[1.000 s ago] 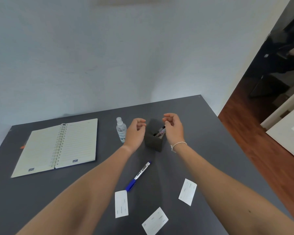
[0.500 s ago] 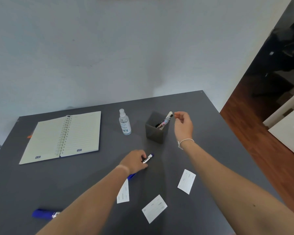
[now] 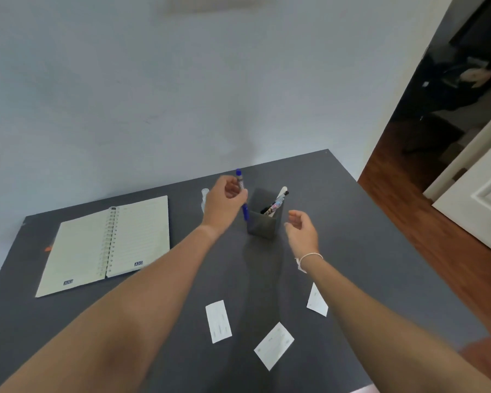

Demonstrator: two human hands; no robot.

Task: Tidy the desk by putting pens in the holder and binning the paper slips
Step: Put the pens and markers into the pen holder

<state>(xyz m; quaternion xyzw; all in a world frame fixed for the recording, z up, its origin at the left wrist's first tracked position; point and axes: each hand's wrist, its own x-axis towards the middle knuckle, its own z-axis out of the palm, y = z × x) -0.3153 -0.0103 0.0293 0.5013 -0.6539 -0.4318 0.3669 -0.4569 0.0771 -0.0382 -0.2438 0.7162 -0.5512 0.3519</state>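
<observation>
My left hand point(image 3: 224, 201) grips a blue marker point(image 3: 242, 194) almost upright, just left of the dark square pen holder point(image 3: 262, 224). The marker's lower end hangs beside the holder's left rim, outside it. Several pens lean in the holder point(image 3: 277, 204). To the right of the holder my right hand point(image 3: 302, 231) hovers with fingers loosely curled, holding nothing. Three white paper slips lie on the dark desk near me: one at the left point(image 3: 218, 321), one in the middle point(image 3: 274, 345), and one at the right point(image 3: 317, 302) partly under my right forearm.
An open spiral notebook point(image 3: 108, 242) lies at the desk's left. A small clear bottle point(image 3: 204, 195) stands behind my left hand, mostly hidden. The dark desk point(image 3: 366, 251) ends at the right above a wooden floor point(image 3: 437, 236), with a doorway beyond.
My left hand has picked the blue marker up off the desk and raised it beside the holder. My right hand has dropped away from the pens and moved lower right.
</observation>
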